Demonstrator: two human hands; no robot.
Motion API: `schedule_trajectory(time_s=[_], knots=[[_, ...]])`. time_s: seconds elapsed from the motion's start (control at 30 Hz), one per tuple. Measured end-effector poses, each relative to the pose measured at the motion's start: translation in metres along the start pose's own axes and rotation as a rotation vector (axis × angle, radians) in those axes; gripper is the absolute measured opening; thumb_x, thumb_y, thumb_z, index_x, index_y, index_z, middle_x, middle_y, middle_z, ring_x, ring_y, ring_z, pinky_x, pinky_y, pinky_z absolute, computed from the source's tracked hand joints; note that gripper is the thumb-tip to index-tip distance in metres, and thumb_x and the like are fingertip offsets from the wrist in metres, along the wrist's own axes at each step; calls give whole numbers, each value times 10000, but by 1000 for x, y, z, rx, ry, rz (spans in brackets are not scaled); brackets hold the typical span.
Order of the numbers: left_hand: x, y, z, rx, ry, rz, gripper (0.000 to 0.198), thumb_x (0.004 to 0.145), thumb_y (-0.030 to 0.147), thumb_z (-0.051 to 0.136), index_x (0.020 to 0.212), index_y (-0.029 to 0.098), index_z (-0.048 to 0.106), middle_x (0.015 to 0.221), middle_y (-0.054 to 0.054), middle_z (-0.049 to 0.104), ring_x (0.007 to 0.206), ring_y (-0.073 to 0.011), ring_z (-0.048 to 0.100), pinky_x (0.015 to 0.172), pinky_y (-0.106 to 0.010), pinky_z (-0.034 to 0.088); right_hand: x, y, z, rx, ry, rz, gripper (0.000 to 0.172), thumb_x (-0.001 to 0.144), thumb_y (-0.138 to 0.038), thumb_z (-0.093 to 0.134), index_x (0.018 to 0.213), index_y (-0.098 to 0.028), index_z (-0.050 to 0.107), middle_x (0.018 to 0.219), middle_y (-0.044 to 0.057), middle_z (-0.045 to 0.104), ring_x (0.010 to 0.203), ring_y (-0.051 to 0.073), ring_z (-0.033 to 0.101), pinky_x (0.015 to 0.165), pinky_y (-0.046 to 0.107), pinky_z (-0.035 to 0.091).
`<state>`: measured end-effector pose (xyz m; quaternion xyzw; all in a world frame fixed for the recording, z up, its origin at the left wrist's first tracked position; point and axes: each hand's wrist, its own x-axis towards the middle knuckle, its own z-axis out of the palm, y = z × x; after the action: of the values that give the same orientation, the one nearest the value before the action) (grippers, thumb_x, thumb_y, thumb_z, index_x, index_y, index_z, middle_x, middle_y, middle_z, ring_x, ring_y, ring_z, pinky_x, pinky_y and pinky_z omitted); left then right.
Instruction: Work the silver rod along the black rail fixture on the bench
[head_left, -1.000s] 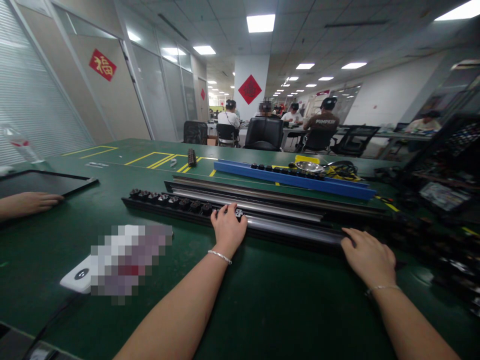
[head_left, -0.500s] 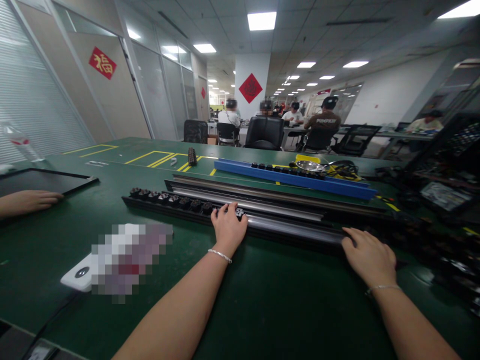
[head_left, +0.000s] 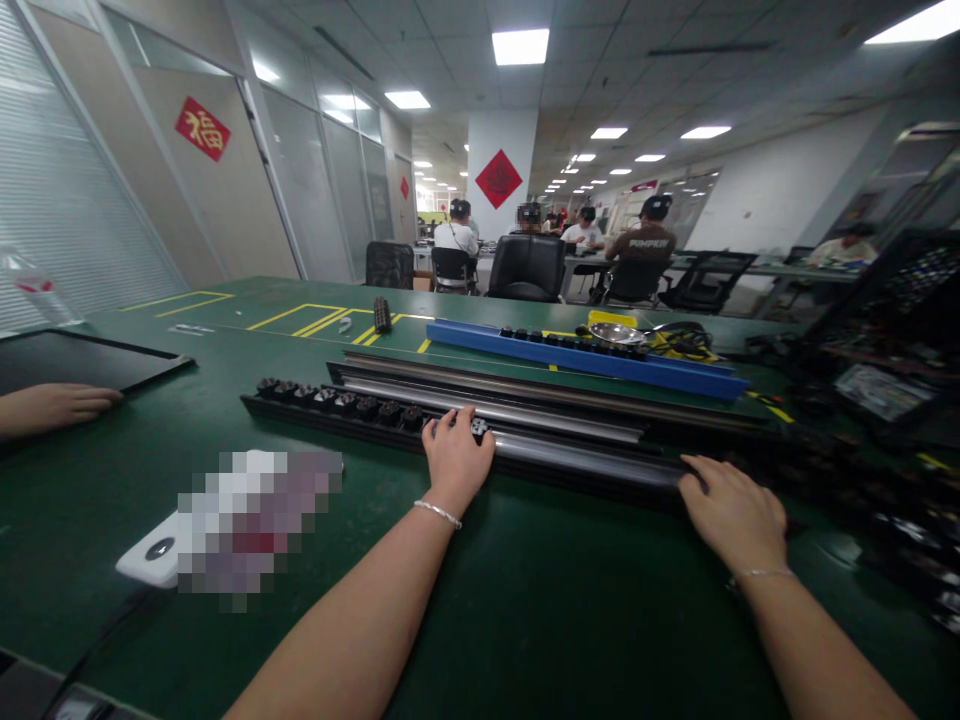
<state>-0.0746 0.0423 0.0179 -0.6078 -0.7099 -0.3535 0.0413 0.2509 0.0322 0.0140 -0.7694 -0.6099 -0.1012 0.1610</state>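
A long black channel rail (head_left: 585, 462) lies slantwise on the green table, with a row of small black wheel-like parts (head_left: 366, 408) standing in its left half. My left hand (head_left: 459, 450) is curled over the rail's middle, its fingers closed around one such part that has a pale face (head_left: 478, 428). Its underside is hidden by the rail wall. Farther right, my right hand (head_left: 735, 510) grips the right end of the same rail, thumb on the near side and fingers over the top. Just behind lie more dark rails (head_left: 517, 400) with a shiny metal strip.
A blue channel (head_left: 652, 372) with black parts lies behind, near a metal bowl (head_left: 619, 333). At left, another person's hand (head_left: 64, 405) rests by a black-framed panel (head_left: 97, 350). A white phone-like device (head_left: 154, 555) lies in front. Dark clutter (head_left: 885, 500) fills the right side.
The view has shifted very slightly. Both hands keep their places on the rail, and nothing else has visibly moved.
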Motion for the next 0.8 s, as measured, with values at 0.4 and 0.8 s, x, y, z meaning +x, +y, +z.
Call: schedule_trajectory(time_s=[0.4, 0.8], knots=[[-1, 2, -1, 9, -37, 12, 379, 791, 364, 486, 1151, 247, 513, 1124, -49, 626, 1195, -215, 430, 1030, -424, 209, -2, -4, -2, 20, -4, 18, 459, 828, -348, 290, 1146, -214, 594, 1254, 69, 550, 1201, 285, 431, 977, 538, 309], [-2, 1, 3, 12, -26, 59, 398, 790, 387, 504, 1169, 264, 493, 1118, -55, 631, 1202, -220, 428, 1019, -457, 232, -4, -4, 2, 41, 22, 26, 484, 853, -403, 257, 1154, -219, 588, 1273, 58, 539, 1215, 266, 414, 993, 526, 287]])
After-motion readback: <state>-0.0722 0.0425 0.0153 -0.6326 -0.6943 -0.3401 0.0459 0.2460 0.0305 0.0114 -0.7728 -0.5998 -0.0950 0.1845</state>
